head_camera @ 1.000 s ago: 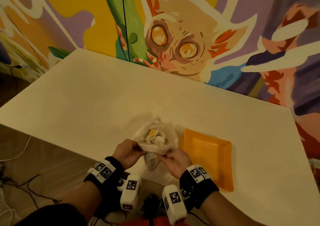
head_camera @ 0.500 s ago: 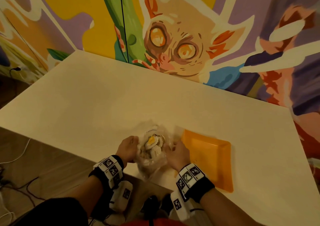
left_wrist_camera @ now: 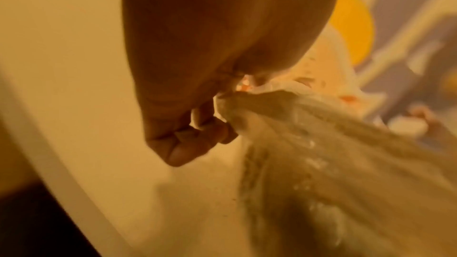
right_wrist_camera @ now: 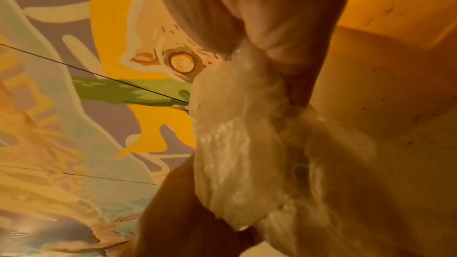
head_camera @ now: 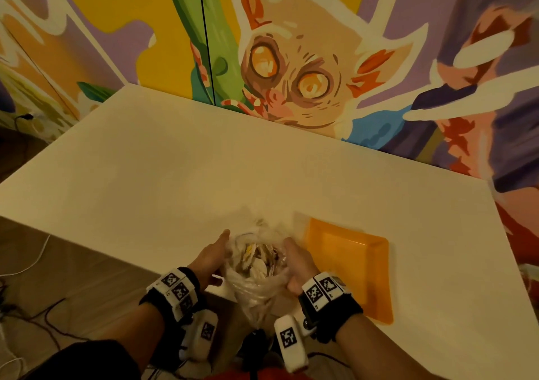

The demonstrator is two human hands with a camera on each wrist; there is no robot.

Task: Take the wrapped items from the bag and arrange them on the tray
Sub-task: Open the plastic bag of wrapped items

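Observation:
A clear plastic bag [head_camera: 256,289] sits at the table's near edge, its mouth pulled wide, with several wrapped items [head_camera: 256,258] showing inside. My left hand [head_camera: 211,258] pinches the bag's left rim [left_wrist_camera: 230,105] with curled fingers. On the other side, my right hand [head_camera: 299,263] grips the right rim [right_wrist_camera: 237,89]. The orange tray [head_camera: 350,266] lies just right of the bag and holds nothing.
The white table [head_camera: 204,175] stretches away to a painted mural wall [head_camera: 291,67]. Its near edge runs under my wrists, and the bag's tail hangs over it. Cables lie on the wooden floor [head_camera: 35,292] at the left.
Both hands have moved apart from the bag's front rim to its two sides, pulling the mouth wider. The wrapped items show more plainly now.

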